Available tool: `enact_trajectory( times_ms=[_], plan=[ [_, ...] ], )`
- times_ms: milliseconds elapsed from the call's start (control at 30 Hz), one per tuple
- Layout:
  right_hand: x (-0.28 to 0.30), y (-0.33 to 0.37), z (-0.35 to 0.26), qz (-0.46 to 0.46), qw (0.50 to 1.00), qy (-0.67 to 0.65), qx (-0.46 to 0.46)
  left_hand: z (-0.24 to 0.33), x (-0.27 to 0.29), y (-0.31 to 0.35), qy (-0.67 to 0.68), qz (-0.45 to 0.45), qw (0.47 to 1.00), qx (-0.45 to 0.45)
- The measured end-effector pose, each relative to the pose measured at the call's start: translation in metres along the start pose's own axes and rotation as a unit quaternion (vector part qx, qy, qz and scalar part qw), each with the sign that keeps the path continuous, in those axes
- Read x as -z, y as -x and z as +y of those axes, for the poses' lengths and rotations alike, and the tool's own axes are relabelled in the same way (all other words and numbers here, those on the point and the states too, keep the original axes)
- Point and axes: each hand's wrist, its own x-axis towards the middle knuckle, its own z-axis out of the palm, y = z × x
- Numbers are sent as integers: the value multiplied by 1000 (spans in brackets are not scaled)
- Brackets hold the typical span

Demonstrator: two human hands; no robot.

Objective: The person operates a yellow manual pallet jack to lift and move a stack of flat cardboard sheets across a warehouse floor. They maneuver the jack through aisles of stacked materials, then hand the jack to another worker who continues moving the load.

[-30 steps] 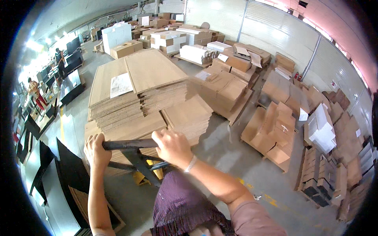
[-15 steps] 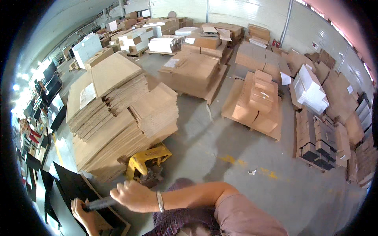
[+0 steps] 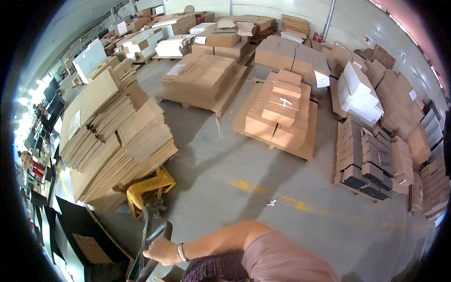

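Observation:
My right hand (image 3: 162,251), with a pale bracelet at the wrist, is closed round the dark loop handle (image 3: 164,230) of a yellow pallet jack. The jack's yellow body (image 3: 138,190) stands at the lower left, its fork end against a tall stack of flat brown cardboard sheets (image 3: 110,155). The handle tilts back toward me, its shaft running up to the jack. The forks are hidden by the stack. My left hand is out of the picture.
Left of the handle are black and white panels (image 3: 70,211). Ahead are pallets of brown cartons (image 3: 197,75) and stacked boxes (image 3: 282,105). Black-ended packs (image 3: 364,162) stand at right. A white scrap (image 3: 271,202) lies on the grey floor near yellow markings.
My left hand has left the view. The handle has swung from lying sideways to pointing toward me, with my right hand still on it. The scene has shifted leftward.

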Motion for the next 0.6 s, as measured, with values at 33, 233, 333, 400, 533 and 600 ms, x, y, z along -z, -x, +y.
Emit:
enact_trajectory(
  times_ms=[33,233,333,400,533,600],
  plan=[
    [-4,17,-2,18,1000,9,2,9,4,14,15,-24,1000,0],
    [-17,107,-26,31,999,12,-23,50,19,105,25,-74,997,-6],
    [-26,148,-41,39,998,31,-31,61,25,151,16,-77,997,-2],
    [-28,173,-49,49,997,47,-31,86,45,173,6,-145,988,49],
    [-4,226,-68,-5,998,58,-26,78,7,236,55,-56,996,38],
    [3,253,-71,15,997,64,-27,100,10,252,71,42,996,-14]
  ],
)
